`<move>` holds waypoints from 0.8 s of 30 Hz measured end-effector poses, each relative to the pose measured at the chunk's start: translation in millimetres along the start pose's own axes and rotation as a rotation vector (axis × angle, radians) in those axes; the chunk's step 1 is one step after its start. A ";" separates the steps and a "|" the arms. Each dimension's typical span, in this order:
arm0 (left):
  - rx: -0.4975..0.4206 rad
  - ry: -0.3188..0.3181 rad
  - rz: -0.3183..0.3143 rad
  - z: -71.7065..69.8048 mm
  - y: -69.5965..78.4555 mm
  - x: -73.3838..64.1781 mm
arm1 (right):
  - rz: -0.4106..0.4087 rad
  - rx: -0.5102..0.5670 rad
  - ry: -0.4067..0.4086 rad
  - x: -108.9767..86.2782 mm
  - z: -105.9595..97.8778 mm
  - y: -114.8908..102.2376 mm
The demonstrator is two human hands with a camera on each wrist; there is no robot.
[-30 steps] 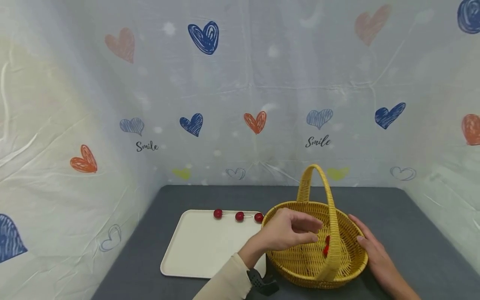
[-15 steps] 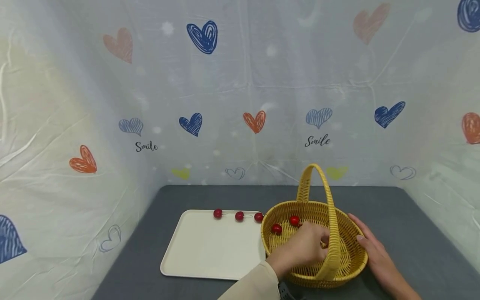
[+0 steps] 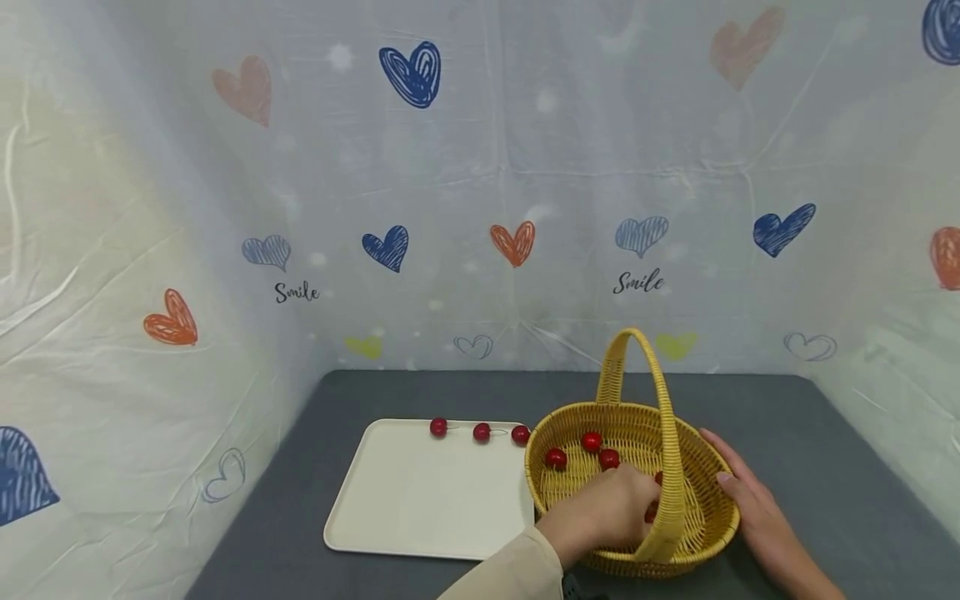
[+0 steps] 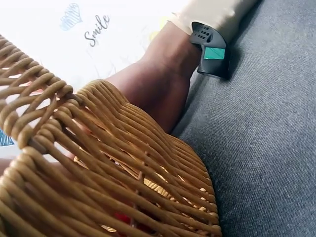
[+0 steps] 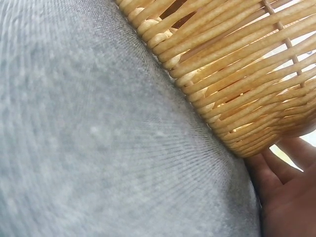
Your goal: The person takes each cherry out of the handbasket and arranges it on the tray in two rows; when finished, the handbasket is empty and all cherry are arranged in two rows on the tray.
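Note:
A yellow wicker basket (image 3: 558, 417) with a tall handle stands right of centre in the head view. My left hand (image 3: 603, 508) reaches down inside it, fingers bent beside the handle. A dark red cherry (image 3: 651, 512) shows at its fingertips; whether they pinch it is hidden. More cherries, such as one cherry (image 3: 556, 459) and a second cherry (image 3: 609, 459), lie on the basket floor. My right hand (image 3: 761, 517) rests against the basket's outer right side, thumb at the rim. In the right wrist view, its extended fingers (image 5: 271, 173) touch the weave.
A cream tray (image 3: 427, 492) lies left of the basket on the dark grey table (image 3: 262, 558). Along its far edge are a left cherry (image 3: 438, 427), a middle cherry (image 3: 482, 432) and a right cherry (image 3: 520, 435) close to the basket rim. A heart-patterned sheet (image 3: 450, 183) hangs behind.
My left hand has gone from hovering over the basket, fingers apart, to down inside it. Cherries it covered on the left are now visible. My right hand stays at the basket's side.

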State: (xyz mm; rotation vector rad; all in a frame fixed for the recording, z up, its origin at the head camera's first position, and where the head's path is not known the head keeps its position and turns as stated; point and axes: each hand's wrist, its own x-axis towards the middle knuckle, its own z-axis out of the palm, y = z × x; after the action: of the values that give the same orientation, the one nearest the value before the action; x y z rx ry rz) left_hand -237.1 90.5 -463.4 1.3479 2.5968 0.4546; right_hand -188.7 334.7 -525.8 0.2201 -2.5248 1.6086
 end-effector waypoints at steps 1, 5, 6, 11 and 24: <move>0.004 0.006 0.014 0.4 -0.2 -0.6 | 0.002 -0.001 0.000 -0.4 -0.1 0.2; 0.027 0.027 0.089 0.4 -1.1 -1.7 | 0.002 -0.008 0.000 -1.6 -0.3 0.2; 0.031 0.032 0.105 0.2 -1.2 -1.7 | 0.000 -0.003 -0.002 -1.8 -0.3 0.1; 0.020 -0.007 0.120 -0.3 -0.6 -0.6 | -0.007 0.002 -0.003 -2.2 -0.2 -0.5; 0.038 0.048 0.106 -1.2 -0.2 -0.2 | -0.025 -0.003 0.002 -0.5 -0.1 -1.6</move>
State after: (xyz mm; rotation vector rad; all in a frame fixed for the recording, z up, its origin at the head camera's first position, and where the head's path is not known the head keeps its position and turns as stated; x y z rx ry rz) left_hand -237.5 90.0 -462.4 1.5102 2.5937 0.4618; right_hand -187.9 334.2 -524.4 0.2490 -2.5125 1.5943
